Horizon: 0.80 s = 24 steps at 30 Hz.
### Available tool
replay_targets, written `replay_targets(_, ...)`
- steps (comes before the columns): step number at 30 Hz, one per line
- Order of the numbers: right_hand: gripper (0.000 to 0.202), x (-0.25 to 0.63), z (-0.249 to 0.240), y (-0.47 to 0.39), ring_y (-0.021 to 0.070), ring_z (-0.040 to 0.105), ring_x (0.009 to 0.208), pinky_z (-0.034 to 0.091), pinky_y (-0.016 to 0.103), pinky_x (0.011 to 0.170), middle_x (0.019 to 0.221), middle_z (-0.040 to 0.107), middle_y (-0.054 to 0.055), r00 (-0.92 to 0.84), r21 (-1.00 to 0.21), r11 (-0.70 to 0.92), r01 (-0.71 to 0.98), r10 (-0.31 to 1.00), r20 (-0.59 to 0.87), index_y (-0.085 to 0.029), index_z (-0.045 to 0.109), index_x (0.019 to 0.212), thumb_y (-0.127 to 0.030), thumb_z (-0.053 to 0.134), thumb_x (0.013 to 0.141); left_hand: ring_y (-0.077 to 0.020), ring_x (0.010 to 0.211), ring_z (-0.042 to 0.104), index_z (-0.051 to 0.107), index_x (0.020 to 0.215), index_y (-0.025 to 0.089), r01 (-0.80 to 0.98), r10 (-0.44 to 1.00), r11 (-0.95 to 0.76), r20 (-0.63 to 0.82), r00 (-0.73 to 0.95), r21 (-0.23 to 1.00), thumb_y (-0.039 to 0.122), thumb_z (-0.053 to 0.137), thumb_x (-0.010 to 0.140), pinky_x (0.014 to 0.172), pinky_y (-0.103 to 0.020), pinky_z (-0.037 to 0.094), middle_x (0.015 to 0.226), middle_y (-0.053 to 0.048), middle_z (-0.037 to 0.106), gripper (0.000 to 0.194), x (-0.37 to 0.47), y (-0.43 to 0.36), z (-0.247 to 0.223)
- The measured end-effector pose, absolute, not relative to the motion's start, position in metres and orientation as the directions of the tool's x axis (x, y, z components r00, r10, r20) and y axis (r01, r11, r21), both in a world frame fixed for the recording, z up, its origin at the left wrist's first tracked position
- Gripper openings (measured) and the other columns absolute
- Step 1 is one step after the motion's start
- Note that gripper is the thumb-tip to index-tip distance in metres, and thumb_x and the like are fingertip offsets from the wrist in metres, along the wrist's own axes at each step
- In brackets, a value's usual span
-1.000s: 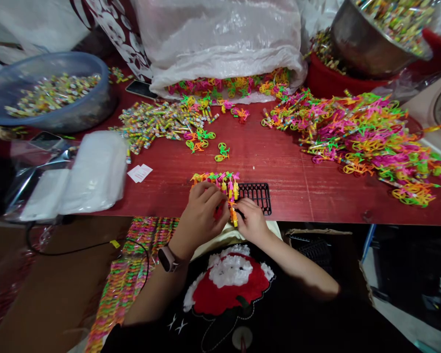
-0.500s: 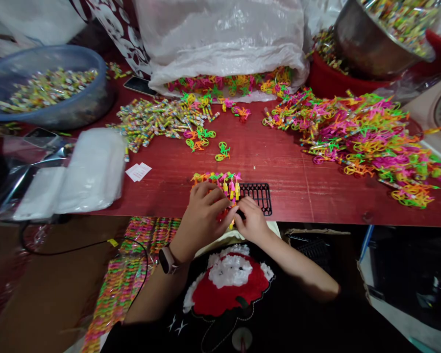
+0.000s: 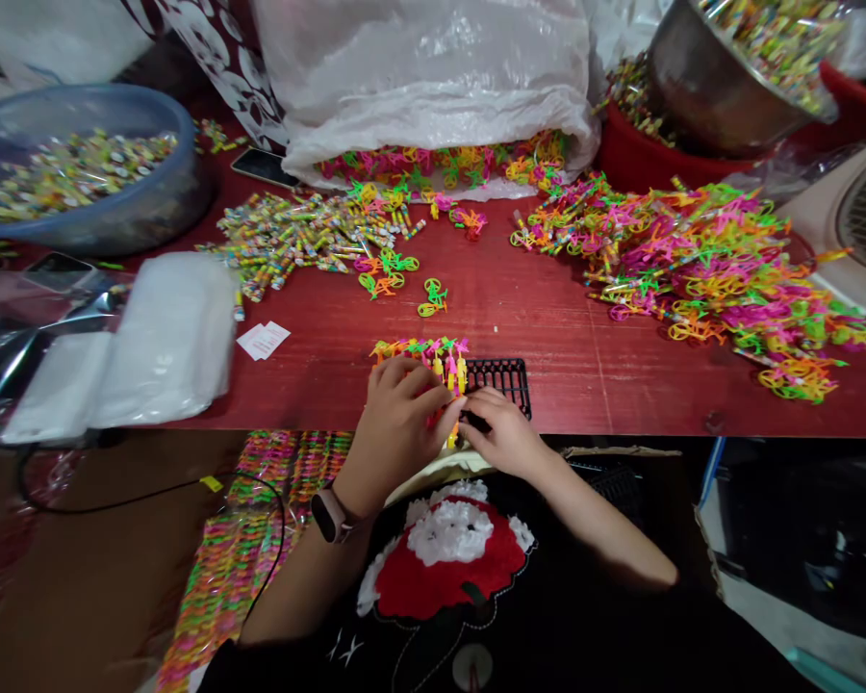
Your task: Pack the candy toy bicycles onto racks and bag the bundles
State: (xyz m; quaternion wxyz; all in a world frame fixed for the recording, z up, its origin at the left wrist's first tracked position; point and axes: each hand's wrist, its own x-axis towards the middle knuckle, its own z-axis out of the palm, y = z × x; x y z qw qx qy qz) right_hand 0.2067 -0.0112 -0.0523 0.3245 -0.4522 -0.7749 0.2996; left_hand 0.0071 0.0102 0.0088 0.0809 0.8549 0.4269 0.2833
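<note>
surface: red tabletop (image 3: 548, 318), black slotted rack (image 3: 514, 380) near front edge
left hand (image 3: 398, 412): curled narrow, hold can't tell
right hand (image 3: 503, 433): pinched narrow, hold can't tell
yellow-orange plastic piece (image 3: 452, 436): between hands
change: fingertips now cover more of it; contact point hidden

Black top, fluffy red-and-white patch, watch on the left wrist.
The top (image 3: 606, 626) is plain black, with sleeves that leave the forearms bare. On its front sits a red patch (image 3: 411, 584) with fluffy white tufts along its upper edge and sides and a larger white tuft (image 3: 442, 534) in the middle, marked with small dark specks. A dark green leaf shape (image 3: 472, 592) lies at its lower edge. Pale dashed stitching (image 3: 496, 599) runs round the patch, wavy at lower right, and traces a rounded outline below. To one side are thin white star-like marks (image 3: 344, 648). Near the bottom shows a round greyish disc (image 3: 462, 664) with a reddish strip. The watch (image 3: 326, 516) has a dark, rounded rectangular face and a pale pinkish strap (image 3: 343, 526).
</note>
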Motion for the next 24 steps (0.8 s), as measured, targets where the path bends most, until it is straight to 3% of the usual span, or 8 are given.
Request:
replay_targets(2, 0.016, 0.230, -0.041, 0.002, 0.0237, 0.068, 0.101, 0.055, 0.043, 0.094, 0.107, 0.076, 0.008, -0.337, -0.759, 0.379, 0.529, 0.915, 0.223, -0.023, 0.072, 0.111, -0.027, 0.063, 0.099, -0.0290, 0.106, 0.054, 0.067, 0.089, 0.023, 0.704, 0.786, -0.605, 0.420, 0.454, 0.371, 0.028, 0.068, 0.098, 0.095, -0.050, 0.044, 0.096, -0.006, 0.070, 0.010, 0.009, 0.012, 0.008)
replay_targets(5, 0.020, 0.289, -0.028, 0.034, 0.0255, 0.068, 0.103, 0.054, 0.045, 0.096, 0.109, 0.075, 0.010, -0.008, -0.681, 0.190, 0.707, 0.965, 0.261, -0.021, 0.073, 0.112, -0.029, 0.060, 0.099, -0.0301, 0.107, 0.054, 0.065, 0.093, 0.023, 0.733, 0.789, -0.588, 0.442, 0.426, 0.342, 0.028, 0.067, 0.099, 0.096, -0.051, 0.043, 0.098, -0.007, 0.070, 0.008, 0.012, 0.017, 0.005)
replay_targets(8, 0.032, 0.361, -0.024, 0.069, 0.0342, 0.062, 0.113, 0.048, 0.053, 0.103, 0.115, 0.069, 0.021, 0.333, -0.446, -0.169, 0.879, 0.887, 0.321, -0.012, 0.071, 0.120, -0.027, 0.060, 0.094, -0.0299, 0.109, 0.056, 0.063, 0.100, 0.023, 0.718, 0.777, -0.602, 0.464, 0.426, 0.349, 0.027, 0.064, 0.100, 0.100, -0.051, 0.044, 0.100, -0.007, 0.070, 0.004, 0.014, 0.021, 0.005)
replay_targets(11, 0.045, 0.412, -0.029, 0.088, 0.0414, 0.055, 0.122, 0.043, 0.060, 0.104, 0.129, 0.061, 0.029, 0.504, -0.265, -0.435, 0.861, 0.802, 0.321, -0.005, 0.064, 0.132, -0.023, 0.057, 0.092, -0.0265, 0.106, 0.058, 0.061, 0.109, 0.021, 0.655, 0.775, -0.615, 0.487, 0.402, 0.438, 0.022, 0.058, 0.103, 0.100, -0.048, 0.046, 0.104, -0.007, 0.070, 0.007, 0.010, 0.021, 0.009)
replay_targets(14, 0.048, 0.428, -0.041, 0.086, 0.0420, 0.052, 0.122, 0.043, 0.060, 0.100, 0.133, 0.059, 0.029, 0.456, -0.183, -0.420, 0.889, 0.844, 0.281, -0.006, 0.060, 0.137, -0.023, 0.051, 0.093, -0.0235, 0.103, 0.061, 0.061, 0.110, 0.021, 0.623, 0.795, -0.587, 0.515, 0.321, 0.518, 0.020, 0.057, 0.104, 0.096, -0.045, 0.049, 0.107, -0.007, 0.070, 0.008, 0.002, 0.018, 0.014)
replay_targets(17, 0.047, 0.418, -0.050, 0.070, 0.0417, 0.053, 0.120, 0.045, 0.059, 0.097, 0.129, 0.061, 0.027, 0.398, -0.155, -0.368, 0.917, 0.870, 0.292, -0.009, 0.061, 0.136, -0.027, 0.051, 0.094, -0.0241, 0.103, 0.061, 0.064, 0.107, 0.022, 0.651, 0.802, -0.566, 0.523, 0.290, 0.506, 0.022, 0.062, 0.101, 0.096, -0.046, 0.049, 0.107, -0.006, 0.070, 0.006, -0.003, 0.015, 0.016)
replay_targets(24, 0.042, 0.368, -0.055, 0.029, 0.0374, 0.058, 0.114, 0.048, 0.056, 0.101, 0.124, 0.062, 0.023, 0.252, -0.266, -0.178, 0.947, 0.927, 0.276, -0.012, 0.066, 0.132, -0.027, 0.050, 0.096, -0.0303, 0.114, 0.057, 0.071, 0.108, 0.024, 0.721, 0.786, -0.590, 0.465, 0.408, 0.364, 0.029, 0.070, 0.097, 0.101, -0.053, 0.046, 0.112, -0.006, 0.073, 0.012, 0.010, 0.016, 0.007)
